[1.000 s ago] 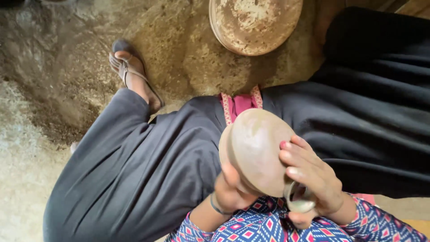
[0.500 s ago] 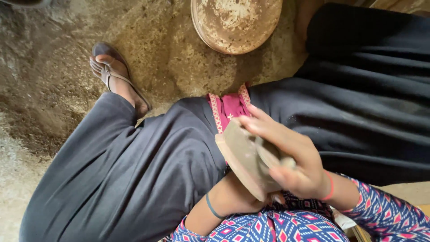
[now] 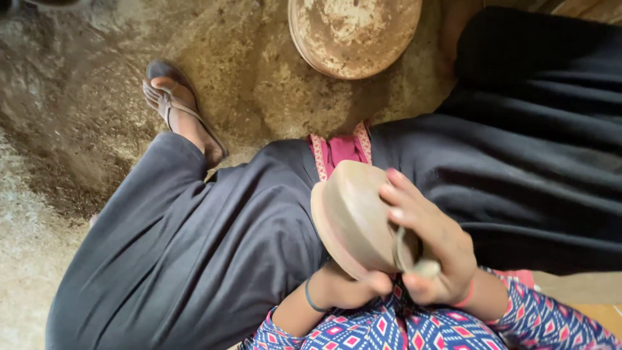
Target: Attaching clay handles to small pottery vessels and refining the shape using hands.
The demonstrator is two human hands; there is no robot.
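The biggest thing here is the dirt floor [image 3: 78, 97], rough and brown. On it, near the top, sits a round clay plate [image 3: 355, 32]. A foot in a sandal [image 3: 178, 116] rests on the floor to the left. Dark trousers [image 3: 194, 246] cover the knees.

Over the lap is a clay bowl [image 3: 353, 217], tipped on its side with the smooth round bottom showing.

The left hand [image 3: 350, 288] holds the bowl from below. Its fingers are mostly hidden behind the bowl, and only the thumb shows, pressed on the rim, so it looks clamped on the bowl.

The right hand [image 3: 431, 243] lies over the bowl from the right, wrist bent. Its fingers are curled tight around a small scraper tool [image 3: 414, 259], which touches the bowl.

What could go wrong? The bowl is tipped and only held at one edge. I think a hard push with the tool could make it slip down onto the floor. Pressing too hard might also crack or dent the clay.
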